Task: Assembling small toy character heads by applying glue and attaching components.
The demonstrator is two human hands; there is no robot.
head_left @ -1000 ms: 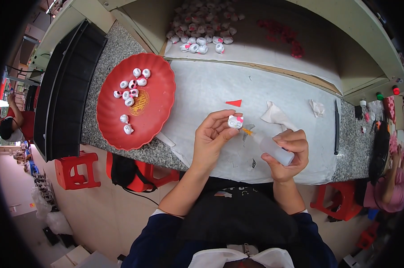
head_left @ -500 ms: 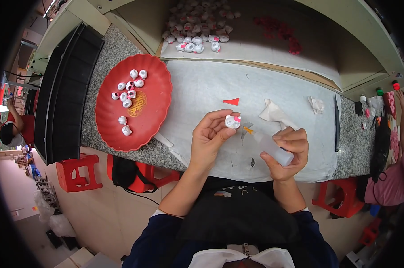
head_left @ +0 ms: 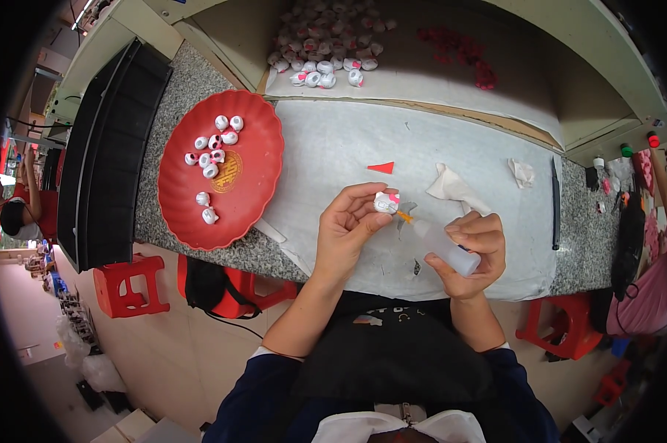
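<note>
Between the thumb and fingers of my left hand (head_left: 346, 224) is a small white cat-shaped figure head (head_left: 385, 202) with a pink bow, its marked side up. My right hand (head_left: 475, 255) grips a translucent squeeze bottle (head_left: 435, 241), tilted so its orange nozzle (head_left: 403, 216) points at the head. The nozzle tip is at the head's lower right edge; whether it touches I cannot tell. Beyond the head, a red triangular piece (head_left: 381, 168) lies on the white sheet (head_left: 326, 140). Right of it is a crumpled white tissue (head_left: 451, 184).
A red scalloped plate (head_left: 178, 133) at the left holds several white heads. More white heads (head_left: 322, 55) and pink pieces (head_left: 466, 55) lie on the far shelf. A dark slim tool (head_left: 555, 203) and another tissue (head_left: 521, 173) are at the right. A black tray (head_left: 108, 162) stands far left.
My right hand has brought the bottle slightly left, and its nozzle is now closer to the head. The head has shifted a little in my left fingers. At the far left, another person's arm moved.
</note>
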